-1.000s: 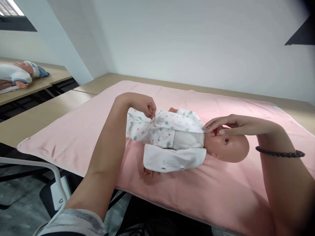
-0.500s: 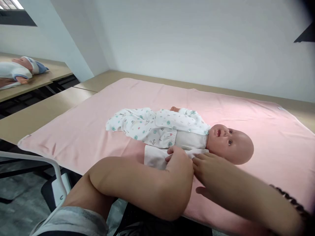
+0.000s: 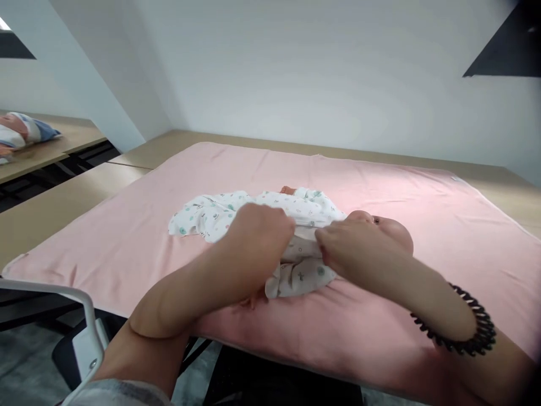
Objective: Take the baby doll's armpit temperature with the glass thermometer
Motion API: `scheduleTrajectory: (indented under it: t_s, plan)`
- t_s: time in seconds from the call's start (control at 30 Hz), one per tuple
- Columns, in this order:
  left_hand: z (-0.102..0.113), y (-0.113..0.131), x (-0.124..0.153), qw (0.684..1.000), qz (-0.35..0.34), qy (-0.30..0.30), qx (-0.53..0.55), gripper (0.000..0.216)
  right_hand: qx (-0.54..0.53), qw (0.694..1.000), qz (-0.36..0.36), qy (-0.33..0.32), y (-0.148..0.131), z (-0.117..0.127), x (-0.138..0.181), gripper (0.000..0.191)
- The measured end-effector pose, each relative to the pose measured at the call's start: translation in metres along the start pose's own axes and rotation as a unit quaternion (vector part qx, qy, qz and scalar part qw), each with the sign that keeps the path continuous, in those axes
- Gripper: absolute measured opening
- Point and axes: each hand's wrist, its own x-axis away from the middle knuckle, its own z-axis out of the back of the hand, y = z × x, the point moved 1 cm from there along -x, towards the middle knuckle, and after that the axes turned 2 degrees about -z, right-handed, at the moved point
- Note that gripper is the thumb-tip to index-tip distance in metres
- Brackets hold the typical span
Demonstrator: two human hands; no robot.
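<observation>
A baby doll (image 3: 391, 228) lies on its back on a pink blanket (image 3: 380, 186), head to the right. It wears a white patterned baby garment (image 3: 203, 214). My left hand (image 3: 262, 231) is closed on the near flap of the garment over the doll's chest. My right hand (image 3: 350, 248), with a dark beaded bracelet (image 3: 465, 332) on the wrist, pinches the same flap close to the doll's neck. Both hands hide the doll's chest and part of its face.
The blanket covers a wooden table (image 3: 54, 203) against a white wall. Another dressed doll (image 3: 19, 132) lies on a table at the far left. A chair's white armrest (image 3: 63, 304) stands below the near table edge.
Both hands lifted the near flap of the garment up over the doll's chest. The flap lay flat on the blanket half a second ago. The view shifted slightly right.
</observation>
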Motion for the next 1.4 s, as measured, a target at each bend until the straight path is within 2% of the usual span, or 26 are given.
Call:
scheduleTrajectory:
  t_s: [0.07, 0.13, 0.2, 0.3, 0.4, 0.47, 0.57, 0.63, 0.67, 0.73, 0.77, 0.83, 0.9, 0.93, 1.03, 1.17, 1.3, 1.4]
  plan:
    - [0.005, -0.014, -0.013, 1.000, 0.019, 0.018, -0.010, 0.011, 0.091, 0.994, -0.035, 0.040, 0.010, 0.014, -0.004, 0.026]
    - [0.003, -0.028, -0.029, 0.999, 0.038, 0.023, -0.009, 0.014, 0.127, 0.988, -0.052, 0.074, 0.022, 0.023, -0.009, 0.024]
    - [-0.003, -0.041, -0.045, 0.999, 0.042, 0.024, -0.007, 0.013, 0.100, 0.990, -0.070, 0.077, 0.036, 0.026, -0.015, 0.020]
    - [-0.011, -0.057, -0.064, 0.999, 0.043, 0.006, -0.010, 0.013, 0.052, 0.990, -0.123, 0.047, 0.057, 0.027, -0.019, 0.017]
    - [-0.014, -0.070, -0.073, 0.999, 0.047, -0.004, -0.022, 0.023, -0.022, 0.983, -0.171, 0.070, 0.078, 0.033, -0.016, 0.018]
    - [-0.015, -0.077, -0.078, 0.998, 0.048, 0.016, -0.029, 0.028, -0.077, 0.975, -0.185, 0.092, 0.097, 0.038, -0.013, 0.026]
    - [-0.020, -0.083, -0.094, 0.995, 0.034, 0.090, 0.012, 0.037, -0.185, 0.961, -0.186, 0.089, 0.131, 0.037, -0.010, 0.035]
    - [-0.031, -0.085, -0.113, 0.983, 0.004, 0.155, 0.096, 0.046, -0.297, 0.935, -0.176, 0.075, 0.155, 0.025, -0.011, 0.037]
    - [-0.039, -0.086, -0.124, 0.972, -0.012, 0.177, 0.155, 0.050, -0.369, 0.913, -0.166, 0.062, 0.166, 0.016, -0.013, 0.038]
    - [-0.059, -0.089, -0.146, 0.944, -0.040, 0.197, 0.260, 0.057, -0.510, 0.846, -0.146, 0.061, 0.181, -0.006, -0.016, 0.039]
    - [-0.071, -0.090, -0.156, 0.934, -0.043, 0.184, 0.302, 0.061, -0.564, 0.813, -0.133, 0.064, 0.185, -0.017, -0.017, 0.038]
    - [-0.091, -0.093, -0.171, 0.923, -0.052, 0.116, 0.362, 0.062, -0.630, 0.765, -0.115, 0.068, 0.185, -0.035, -0.018, 0.039]
    - [-0.105, -0.095, -0.179, 0.919, -0.068, 0.082, 0.381, 0.058, -0.660, 0.742, -0.109, 0.054, 0.177, -0.043, -0.021, 0.043]
    - [-0.109, -0.097, -0.181, 0.918, -0.072, 0.083, 0.381, 0.056, -0.665, 0.737, -0.112, 0.043, 0.173, -0.044, -0.024, 0.044]
    - [-0.113, -0.100, -0.184, 0.914, -0.055, 0.113, 0.387, 0.052, -0.660, 0.741, -0.123, 0.024, 0.161, -0.039, -0.039, 0.045]
    - [-0.117, -0.100, -0.186, 0.883, -0.023, 0.150, 0.443, 0.047, -0.643, 0.756, -0.117, 0.052, 0.153, -0.034, -0.065, 0.040]
    - [-0.124, -0.098, -0.188, 0.845, 0.014, 0.162, 0.510, 0.040, -0.634, 0.763, -0.111, 0.057, 0.144, -0.047, -0.079, 0.040]
    - [-0.126, -0.097, -0.188, 0.835, 0.023, 0.161, 0.525, 0.038, -0.629, 0.767, -0.115, 0.048, 0.137, -0.058, -0.080, 0.043]
